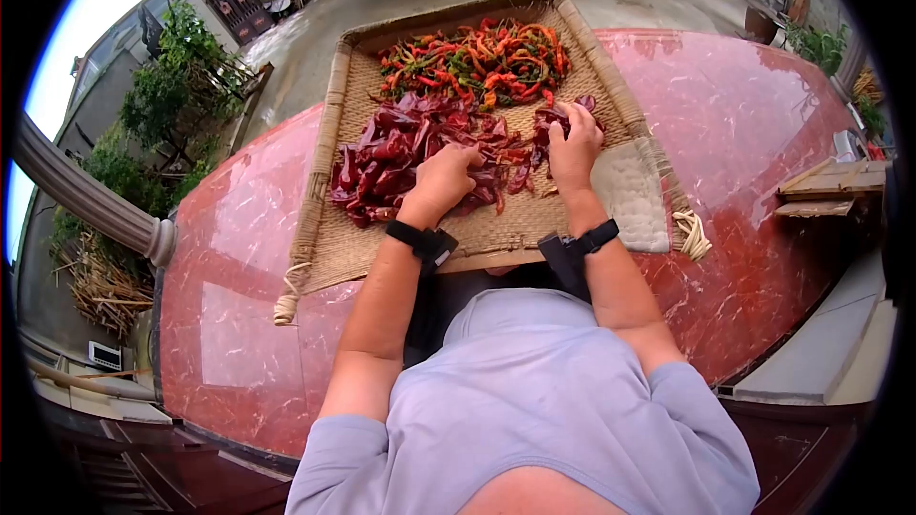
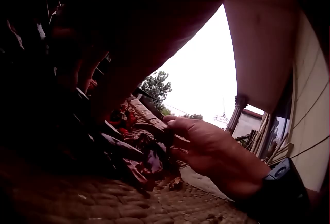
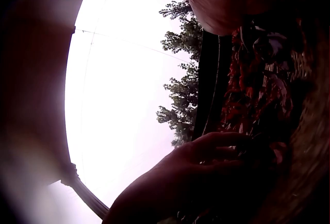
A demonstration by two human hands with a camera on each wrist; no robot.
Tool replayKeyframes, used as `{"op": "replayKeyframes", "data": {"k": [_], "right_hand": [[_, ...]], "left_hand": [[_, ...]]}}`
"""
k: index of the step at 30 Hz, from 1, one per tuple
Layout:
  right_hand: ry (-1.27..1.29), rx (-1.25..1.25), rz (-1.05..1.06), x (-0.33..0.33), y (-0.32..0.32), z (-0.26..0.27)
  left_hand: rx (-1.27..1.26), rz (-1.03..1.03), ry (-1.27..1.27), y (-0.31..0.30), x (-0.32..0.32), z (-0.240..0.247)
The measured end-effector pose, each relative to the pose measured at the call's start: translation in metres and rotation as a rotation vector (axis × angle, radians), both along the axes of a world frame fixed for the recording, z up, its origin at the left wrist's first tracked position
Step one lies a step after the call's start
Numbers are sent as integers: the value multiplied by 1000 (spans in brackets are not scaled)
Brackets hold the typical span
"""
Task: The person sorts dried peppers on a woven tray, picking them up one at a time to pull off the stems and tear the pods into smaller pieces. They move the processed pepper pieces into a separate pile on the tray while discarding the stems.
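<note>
Dark red dried chili peppers point(image 1: 386, 157) lie in a heap on a shallow woven tray point(image 1: 345, 257) in the head view. My left hand point(image 1: 446, 178) is over the right part of this heap, its fingers reaching down among the peppers. I cannot tell whether it grips any. Farther right, my right hand point(image 1: 574, 145) holds some dark dried peppers, which show around its fingertips. The left wrist view has the right hand point(image 2: 216, 152) from the side, thumb and fingers around dark peppers. The right wrist view is mostly dark.
Fresher red, orange and green chili peppers point(image 1: 477, 57) cover the tray's far half. A pale patch point(image 1: 630, 195) lies at its near right corner. Beneath is a glossy red stone surface point(image 1: 725, 124). A column point(image 1: 95, 191) and plants point(image 1: 162, 86) stand to the left.
</note>
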State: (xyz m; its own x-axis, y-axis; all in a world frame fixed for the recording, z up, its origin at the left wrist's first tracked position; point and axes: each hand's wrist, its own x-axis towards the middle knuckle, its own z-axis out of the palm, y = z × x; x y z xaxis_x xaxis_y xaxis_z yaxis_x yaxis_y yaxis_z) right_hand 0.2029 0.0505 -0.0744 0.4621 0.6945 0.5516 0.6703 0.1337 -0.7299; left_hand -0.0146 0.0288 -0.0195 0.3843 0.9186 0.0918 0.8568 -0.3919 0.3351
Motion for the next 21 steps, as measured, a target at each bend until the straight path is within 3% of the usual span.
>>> {"op": "replayKeyframes", "data": {"k": [2,5,8,11,12,16,18,19,21], "right_hand": [[-35,-36,-35,-3,-4,3],[-146,186,-97,-2,-7,14],[219,49,448,-11,-18,31],[243,90,762,-24,-21,36],[381,-20,856,-26,-22,33],[620,-72,899,-22,-20,30],[657,-78,904,-19,-17,27],[647,-14,795,-19,-17,28],[624,112,577,-17,-17,33]], "left_hand": [[36,-35,28,5,-1,-8],[65,-6,8,0,4,1],[141,-39,-149,0,8,8],[153,-123,-325,9,10,10],[115,-133,-397,13,11,9],[-139,-23,-694,9,17,16],[-127,12,-774,5,21,18],[-120,31,-814,3,21,18],[-30,60,-608,1,15,18]]}}
